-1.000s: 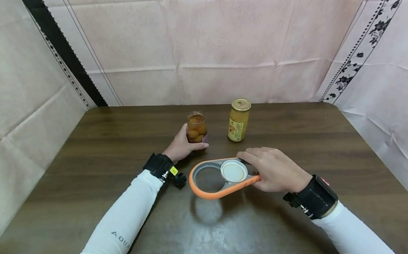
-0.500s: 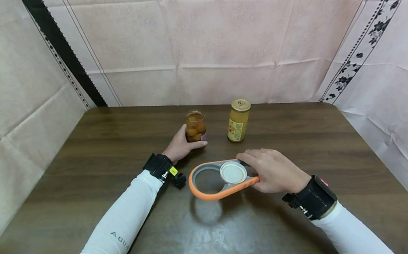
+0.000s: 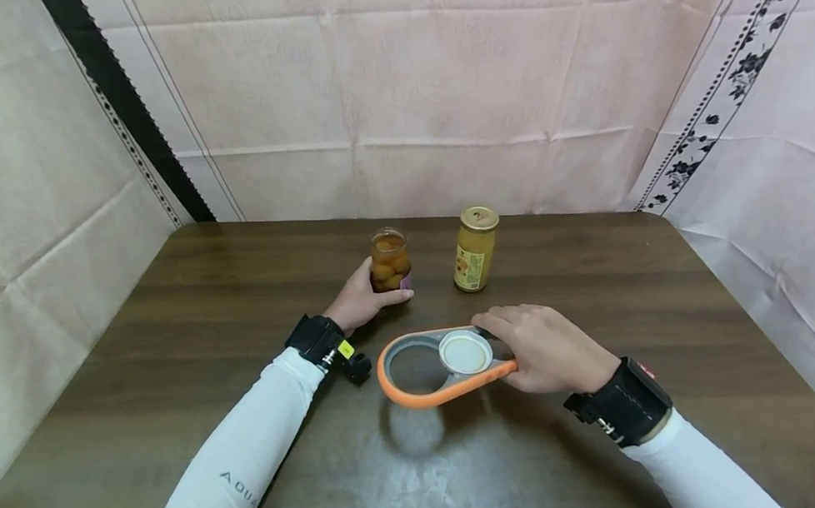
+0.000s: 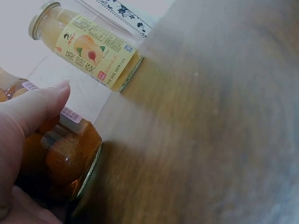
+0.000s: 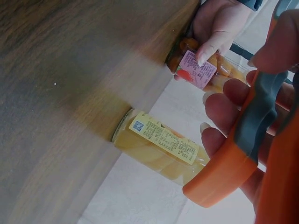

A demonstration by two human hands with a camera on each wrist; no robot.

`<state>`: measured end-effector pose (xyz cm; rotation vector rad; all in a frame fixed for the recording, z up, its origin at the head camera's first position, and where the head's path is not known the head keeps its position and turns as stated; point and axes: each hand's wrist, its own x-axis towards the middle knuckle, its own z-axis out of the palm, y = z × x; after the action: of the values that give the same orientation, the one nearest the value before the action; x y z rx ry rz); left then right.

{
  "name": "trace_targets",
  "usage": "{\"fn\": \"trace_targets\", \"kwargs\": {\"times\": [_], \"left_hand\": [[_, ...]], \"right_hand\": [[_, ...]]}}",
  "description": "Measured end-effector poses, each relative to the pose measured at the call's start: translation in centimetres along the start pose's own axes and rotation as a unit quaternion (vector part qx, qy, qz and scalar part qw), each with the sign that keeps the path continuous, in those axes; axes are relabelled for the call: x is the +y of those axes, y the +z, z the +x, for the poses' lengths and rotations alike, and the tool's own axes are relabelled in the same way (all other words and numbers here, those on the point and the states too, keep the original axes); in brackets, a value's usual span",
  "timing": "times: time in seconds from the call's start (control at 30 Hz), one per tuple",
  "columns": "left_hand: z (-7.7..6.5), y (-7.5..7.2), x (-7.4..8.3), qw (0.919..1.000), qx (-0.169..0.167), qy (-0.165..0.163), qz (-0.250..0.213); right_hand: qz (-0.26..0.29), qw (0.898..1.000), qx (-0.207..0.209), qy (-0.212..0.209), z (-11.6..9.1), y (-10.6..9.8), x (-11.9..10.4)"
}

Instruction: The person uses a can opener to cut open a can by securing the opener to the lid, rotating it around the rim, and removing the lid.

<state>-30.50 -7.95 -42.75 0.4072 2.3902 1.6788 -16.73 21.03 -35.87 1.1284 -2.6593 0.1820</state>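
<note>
My left hand (image 3: 356, 300) grips a glass jar (image 3: 389, 263) of round brown fruit, thumb across its front. The jar stands upright with its mouth uncovered; a pink label (image 5: 196, 70) shows in the right wrist view. Nearer the body, my right hand (image 3: 550, 347) holds an orange and grey jar opener (image 3: 464, 387) by its handle end, fingers wrapped round it. A round white lid (image 3: 466, 352) sits inside the opener's smaller ring, while the larger ring is a bare loop. The opener is raised over the table, its shadow below.
A capped jar of yellow peaches (image 3: 475, 250) stands upright to the right of the brown fruit jar, toward the back of the wooden table (image 3: 313, 483). Pale patterned cloth (image 3: 432, 75) hangs behind the table and at both sides.
The head view has tilted up slightly, so everything sits a little lower in it. Both hands keep their holds, and the jars stay where they were.
</note>
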Motion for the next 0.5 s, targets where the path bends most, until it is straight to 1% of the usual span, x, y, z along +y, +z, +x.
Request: {"fn": "trace_targets", "kwargs": {"times": [0.1, 0.2, 0.27, 0.4, 0.5], "left_hand": [[0.0, -0.12, 0.15, 1.0, 0.005, -0.002, 0.007], [-0.02, -0.07, 0.04, 0.9999, 0.008, 0.004, 0.007], [-0.13, 0.03, -0.07, 1.0, 0.007, 0.003, 0.006], [-0.2, 0.08, -0.19, 1.0, -0.004, -0.002, -0.001], [-0.12, 0.08, -0.21, 0.9999, -0.002, 0.008, -0.012]], "right_hand": [[0.001, 1.0, -0.004, 0.001, 0.15, -0.16, -0.04], [0.001, 1.0, -0.006, 0.006, 0.1, -0.19, -0.08], [0.004, 1.0, -0.006, 0.009, -0.02, -0.17, -0.14], [0.007, 1.0, -0.004, 0.007, -0.21, -0.23, -0.22], [-0.001, 1.0, 0.004, 0.003, -0.21, -0.27, -0.18]]}}
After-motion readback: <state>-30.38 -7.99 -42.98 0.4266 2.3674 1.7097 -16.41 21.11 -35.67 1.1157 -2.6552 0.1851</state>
